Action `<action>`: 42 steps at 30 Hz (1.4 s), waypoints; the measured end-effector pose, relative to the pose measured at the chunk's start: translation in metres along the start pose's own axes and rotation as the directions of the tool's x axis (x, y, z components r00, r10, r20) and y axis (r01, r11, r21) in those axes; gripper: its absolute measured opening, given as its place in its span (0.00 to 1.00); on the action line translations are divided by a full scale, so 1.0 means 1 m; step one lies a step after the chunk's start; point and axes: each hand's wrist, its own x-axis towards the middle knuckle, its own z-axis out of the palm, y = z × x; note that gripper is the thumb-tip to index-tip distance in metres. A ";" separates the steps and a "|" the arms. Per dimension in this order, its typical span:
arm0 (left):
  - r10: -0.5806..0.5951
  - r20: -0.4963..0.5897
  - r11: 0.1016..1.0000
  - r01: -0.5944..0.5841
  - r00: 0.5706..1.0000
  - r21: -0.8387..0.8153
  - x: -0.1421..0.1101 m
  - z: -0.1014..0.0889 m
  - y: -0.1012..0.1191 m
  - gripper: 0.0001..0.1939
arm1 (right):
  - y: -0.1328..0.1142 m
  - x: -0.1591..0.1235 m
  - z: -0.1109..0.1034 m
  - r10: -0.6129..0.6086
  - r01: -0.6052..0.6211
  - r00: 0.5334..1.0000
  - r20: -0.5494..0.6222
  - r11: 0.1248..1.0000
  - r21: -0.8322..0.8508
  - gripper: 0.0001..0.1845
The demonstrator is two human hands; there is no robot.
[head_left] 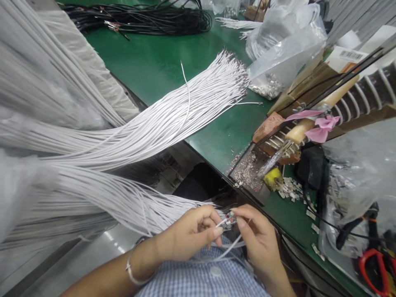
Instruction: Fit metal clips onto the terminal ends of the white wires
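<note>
My left hand (192,233) pinches a thin white cable (220,223) close to its end, between thumb and forefinger. Right beside it, my right hand (258,237) is closed with its fingertips at a small metallic connector (229,220) on the cable end; fine detail there is too small to make out. Another white cable (232,246) loops down from between the hands over the checked shirt. Just behind my left hand, a bundle of white cables (139,198) reaches in from the left, its near ends partly hidden by my hands.
A second white cable bundle (173,107) lies across the green table (148,62). A soldering iron (298,132) rests in a coil stand at the right, near a brick (268,127). Bags of parts (269,84), red-handled scissors (374,268), pliers (355,229) and black cables (154,18) surround them.
</note>
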 end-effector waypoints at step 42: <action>0.386 -0.003 0.718 -0.298 0.923 0.629 0.032 -0.009 0.064 0.10 | -0.020 0.038 -0.022 -0.392 0.253 0.899 -0.195 0.828 -0.501 0.05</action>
